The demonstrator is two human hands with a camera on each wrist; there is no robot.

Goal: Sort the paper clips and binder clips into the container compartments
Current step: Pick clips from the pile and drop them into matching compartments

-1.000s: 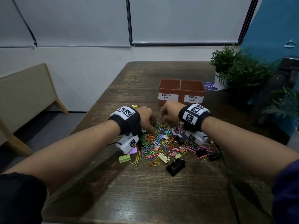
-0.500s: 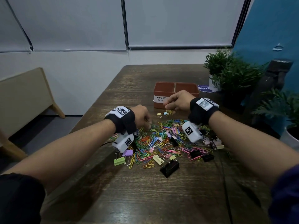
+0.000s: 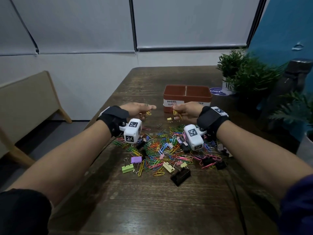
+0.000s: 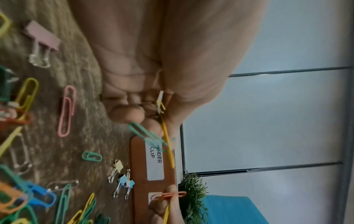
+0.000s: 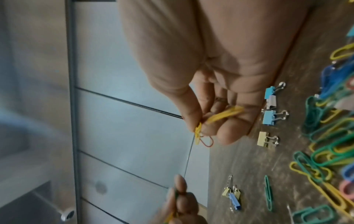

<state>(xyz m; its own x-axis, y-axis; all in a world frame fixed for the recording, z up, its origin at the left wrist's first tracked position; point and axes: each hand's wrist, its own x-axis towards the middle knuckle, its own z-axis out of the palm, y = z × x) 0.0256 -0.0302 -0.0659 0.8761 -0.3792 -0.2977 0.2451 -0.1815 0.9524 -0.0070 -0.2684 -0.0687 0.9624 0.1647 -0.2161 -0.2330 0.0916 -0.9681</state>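
- Nearest, at the lower centre of the head view, a large black binder clip (image 3: 180, 174) lies on the dark wooden worktop (image 3: 152, 209), with a green binder clip (image 3: 127, 168) and a purple one (image 3: 136, 159) to its left.
- Just beyond, across the middle of the frame, the mixed pile of coloured paper clips (image 3: 166, 148) is spread out, with binder clips scattered through it. Most of the sorting appears to be ahead.
- Past the pile, a few small binder clips (image 3: 169, 119) sit apart on the worktop, just short of the container.
- The left hand (image 3: 138, 110) is raised at centre left. Its fingers (image 4: 126, 113) curl in and pinch a yellow paper clip (image 4: 168, 148) and a teal paper clip (image 4: 141, 132), both pointing away from the palm towards the container.
- The right hand (image 3: 185, 110) is at centre right, directly before the container's front wall. Its thumb and fingers (image 5: 193, 112) pinch a small bunch of yellow paper clips (image 5: 224, 114) with a thin red one hanging below.
- Farthest, the brown two-compartment container (image 3: 187, 97) lies long side across the frame. Its left half is labelled "BINDER CLIP"; the right label is partly hidden behind the right hand.
- Both hands hold paper clips, so I judge the right-hand compartment to be the goal. It lies just beyond and slightly right of the right hand, which is nearer; the left hand would have to cross the binder half.
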